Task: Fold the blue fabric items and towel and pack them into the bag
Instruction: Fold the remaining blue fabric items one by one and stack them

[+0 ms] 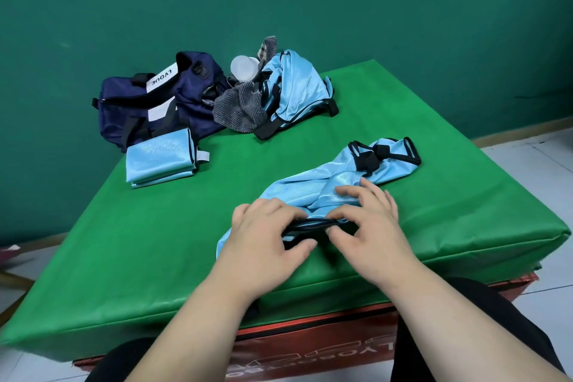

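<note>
A light blue fabric item [335,178] with black trim lies crumpled across the near middle of the green mat [155,242]. My left hand [266,236] and my right hand [369,223] both pinch its black-edged near end, thumbs under the trim. A second blue item [159,158] lies folded flat at the left. A third blue item [297,88] sits bunched at the back, beside a grey striped towel [240,108]. The navy bag [161,99] stands at the back left.
A translucent white cup [244,67] lies between the bag and the bunched blue fabric. The green mat rests on a red box [310,347]; its front edge is just below my hands. A green wall stands behind.
</note>
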